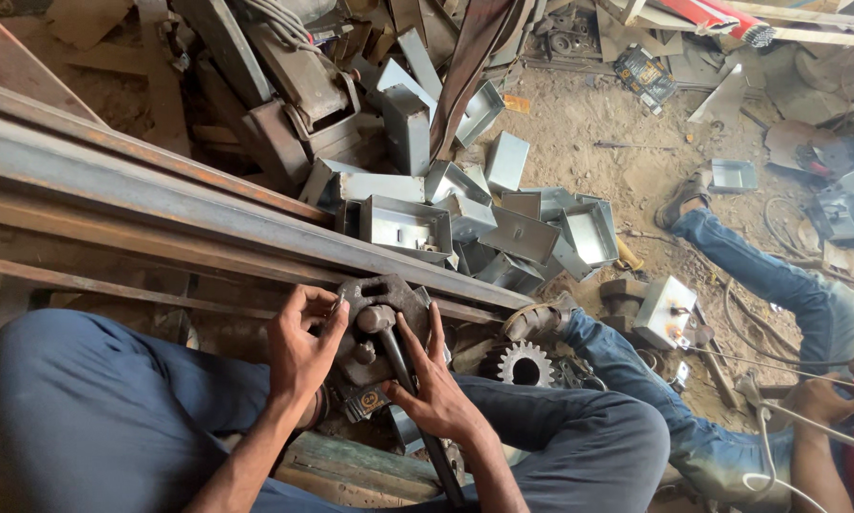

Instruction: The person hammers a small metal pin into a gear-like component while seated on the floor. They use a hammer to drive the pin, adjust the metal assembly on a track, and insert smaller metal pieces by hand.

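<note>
We cannot see the dark lever's [417, 399] lower end past the bottom edge; the co-worker [778, 313] is cut off at right.

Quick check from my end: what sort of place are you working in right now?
Probably a small metal fabrication workshop with a dirt floor: a heap of folded sheet-metal boxes, long steel beams, a loose gear, and both hands on a dark metal tool.
</note>
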